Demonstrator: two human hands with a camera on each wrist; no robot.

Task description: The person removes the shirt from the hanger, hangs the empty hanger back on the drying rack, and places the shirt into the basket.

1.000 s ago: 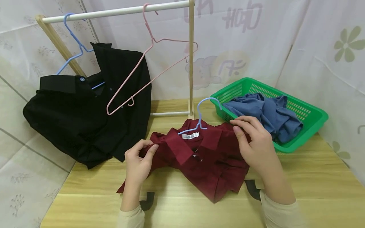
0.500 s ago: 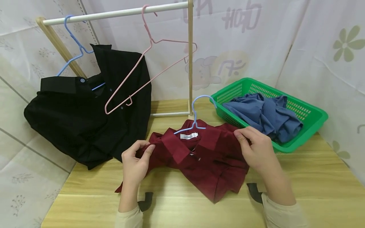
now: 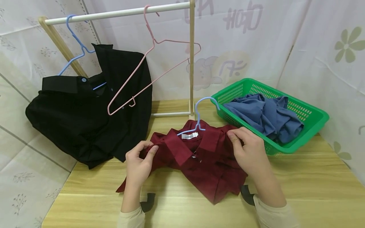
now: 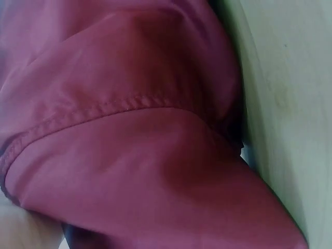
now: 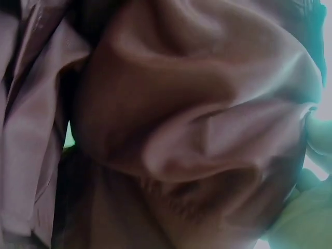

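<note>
A dark red collared shirt (image 3: 208,164) lies over a light blue hanger (image 3: 198,115), whose hook rises out of the collar above a white label. My left hand (image 3: 139,163) pinches the shirt's left shoulder between thumb and fingers. On the other side, my right hand (image 3: 249,150) pinches the right shoulder. Most of the hanger is hidden inside the cloth. Red fabric (image 4: 129,155) with a stitched seam fills much of the left wrist view. Folded cloth (image 5: 197,114) takes up most of the right wrist view, with part of the hand at its right edge.
A rack with a white rail (image 3: 119,13) stands at the back left. From it hang a black shirt (image 3: 94,123) on a blue hanger and a bare pink hanger (image 3: 134,72). A green basket (image 3: 310,117) holding blue cloth (image 3: 265,114) sits at the right on the wooden table (image 3: 313,177).
My right hand first gripped farther out along the right shoulder, then shifted left and inward. The blue hook tilted a little left and back right. The left hand keeps its pinch.
</note>
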